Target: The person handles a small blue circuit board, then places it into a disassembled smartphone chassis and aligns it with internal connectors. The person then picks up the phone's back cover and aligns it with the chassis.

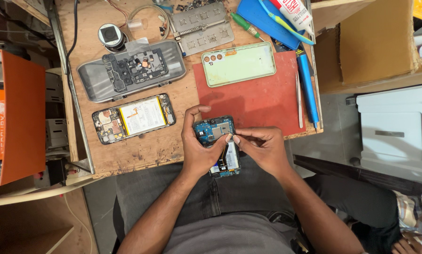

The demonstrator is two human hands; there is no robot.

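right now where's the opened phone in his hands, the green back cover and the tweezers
opened phone (216, 130), head view, on its bare blue board.
green back cover (241, 63), head view, middle of the panel.
tweezers (298, 101), head view, midway along the shaft.

Left hand (199, 148) gripping opened phone (219, 141) over lap, right hand (260, 146) pinching perhaps a small part on its board, red mat (262, 101) on tabletop (140, 150) behind

Both hands (199, 146) (262, 146) together (fingers pinched)

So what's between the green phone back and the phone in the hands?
In the head view, only bare red mat lies between the green back cover and the opened phone.
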